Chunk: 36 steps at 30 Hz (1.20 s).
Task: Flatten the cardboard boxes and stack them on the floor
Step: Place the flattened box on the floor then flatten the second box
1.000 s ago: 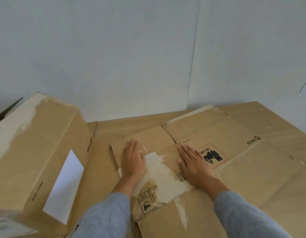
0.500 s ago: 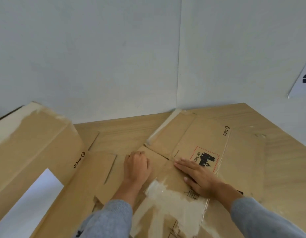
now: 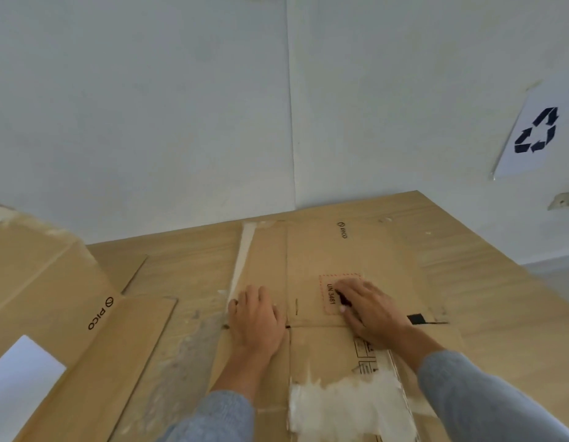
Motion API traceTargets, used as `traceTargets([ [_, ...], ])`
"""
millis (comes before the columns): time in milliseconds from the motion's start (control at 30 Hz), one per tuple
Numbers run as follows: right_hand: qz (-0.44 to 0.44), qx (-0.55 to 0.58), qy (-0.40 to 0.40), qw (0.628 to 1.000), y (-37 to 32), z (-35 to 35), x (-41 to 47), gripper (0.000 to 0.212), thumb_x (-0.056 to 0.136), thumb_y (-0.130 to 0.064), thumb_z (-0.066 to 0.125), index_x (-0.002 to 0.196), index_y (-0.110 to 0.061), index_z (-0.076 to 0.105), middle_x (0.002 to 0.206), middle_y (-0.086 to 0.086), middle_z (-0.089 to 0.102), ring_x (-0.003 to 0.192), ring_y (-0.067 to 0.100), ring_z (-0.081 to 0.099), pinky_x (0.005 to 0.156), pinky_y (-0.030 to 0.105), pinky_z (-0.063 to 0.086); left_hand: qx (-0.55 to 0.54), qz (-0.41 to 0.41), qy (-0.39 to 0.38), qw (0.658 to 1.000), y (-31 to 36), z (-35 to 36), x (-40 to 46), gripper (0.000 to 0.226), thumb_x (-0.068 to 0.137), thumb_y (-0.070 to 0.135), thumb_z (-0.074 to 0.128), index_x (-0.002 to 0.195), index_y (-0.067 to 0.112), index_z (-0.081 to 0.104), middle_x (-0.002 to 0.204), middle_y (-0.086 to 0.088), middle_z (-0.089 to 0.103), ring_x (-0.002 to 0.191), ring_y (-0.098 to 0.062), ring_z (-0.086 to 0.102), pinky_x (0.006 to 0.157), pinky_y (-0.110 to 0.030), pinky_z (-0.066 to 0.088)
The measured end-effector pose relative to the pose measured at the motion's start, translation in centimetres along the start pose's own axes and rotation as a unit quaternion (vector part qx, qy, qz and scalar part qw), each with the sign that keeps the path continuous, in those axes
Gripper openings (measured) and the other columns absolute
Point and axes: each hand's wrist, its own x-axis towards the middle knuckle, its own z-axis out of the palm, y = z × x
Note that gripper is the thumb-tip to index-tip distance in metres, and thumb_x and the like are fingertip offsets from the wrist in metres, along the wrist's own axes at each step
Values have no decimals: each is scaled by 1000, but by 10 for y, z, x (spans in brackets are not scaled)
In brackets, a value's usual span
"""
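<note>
Cardboard lies flat under both my hands: my left hand (image 3: 256, 317) and right hand (image 3: 369, 309) press palm-down, fingers spread, gripping nothing. The flattened box (image 3: 311, 256) runs lengthwise from 6 to 12 o'clock toward the wall (image 3: 149, 106); its near end is cut off. My right fingers hide part of the red label (image 3: 329, 296). At 9 o'clock, an unflattened box (image 3: 47, 282) is cropped.

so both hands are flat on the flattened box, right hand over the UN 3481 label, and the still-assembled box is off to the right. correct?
Not quite: the assembled box is off to the left, as the head view shows. The rest holds: left hand and right hand press flat on the flattened box, the right hand partly over the UN 3481 label.
</note>
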Motion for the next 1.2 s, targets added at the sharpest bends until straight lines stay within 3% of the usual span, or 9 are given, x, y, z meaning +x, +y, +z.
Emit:
traceTargets([
  [67, 122, 15, 23, 992, 8, 1, 0, 57, 95, -41, 22, 146, -16, 22, 156, 0, 24, 145, 17, 18, 119, 35, 12, -50, -11, 8, 999, 0, 4, 3, 42, 76, 31, 33, 94, 5, 62, 95, -14, 63, 82, -31, 63, 75, -42, 51],
  [100, 161, 28, 11, 986, 10, 3, -1, 59, 96, -41, 24, 148, -16, 15, 158, 0, 16, 147, 17, 10, 120, 37, 7, -77, -15, 10, 997, -1, 12, 3, 53, 80, 33, 28, 111, 3, 58, 115, -16, 60, 102, -33, 60, 90, -43, 47],
  [167, 181, 27, -19, 983, 14, 11, -6, 63, 97, -45, 22, 150, -18, 2, 160, -2, 3, 147, 14, -2, 121, 36, 0, -93, -16, -30, 995, -2, 23, 5, 68, 85, 38, 17, 142, 4, 32, 152, -13, 31, 139, -27, 32, 115, -39, 23],
  [233, 169, 22, -35, 985, 18, 11, -1, 65, 96, -47, 20, 150, -18, -2, 160, -3, -1, 147, 13, -5, 121, 36, -3, -87, -25, -52, 995, -3, 31, 9, 72, 85, 41, 9, 149, 9, 12, 160, -6, 10, 147, -20, 10, 120, -36, 8],
  [667, 206, 17, -41, 978, 53, 5, -20, 63, 98, -44, 17, 149, -15, -3, 160, 0, -3, 147, 15, -5, 120, 36, -2, -60, -88, -36, 994, 10, 29, 6, 67, 90, 40, 9, 149, 8, 14, 159, -8, 13, 147, -23, 10, 119, -38, 9],
  [800, 190, 124, 27, 974, 62, -5, -9, 50, 100, -29, 29, 146, -10, 26, 155, 6, 25, 143, 20, 21, 119, 37, 14, -78, -153, 37, 984, 9, 22, -3, 51, 84, 31, 31, 117, -1, 54, 130, -23, 52, 122, -38, 46, 103, -49, 38],
  [900, 247, 84, 107, 959, 69, -12, -19, 40, 94, -29, 45, 130, -11, 50, 136, 10, 49, 124, 26, 45, 106, 39, 36, -70, -272, 34, 959, 3, 10, -16, 40, 84, 31, 51, 109, 0, 55, 118, -25, 54, 109, -39, 50, 89, -47, 39],
  [1033, 338, 12, 60, 939, 71, -22, -22, 65, 83, -55, 54, 122, -4, 45, 123, 18, 50, 113, 31, 47, 97, 38, 41, -66, -296, 4, 953, -1, -1, -20, 61, 80, 44, 60, 113, -6, 48, 115, -31, 53, 106, -42, 48, 89, -46, 39],
  [1200, 396, 82, 36, 914, 77, -36, -21, 80, 74, -60, 64, 121, 2, 45, 123, 22, 50, 116, 34, 46, 100, 40, 40, -194, -363, -19, 911, -14, -11, -7, 67, 66, 49, 74, 105, -4, 59, 109, -24, 63, 102, -39, 58, 88, -41, 49],
])
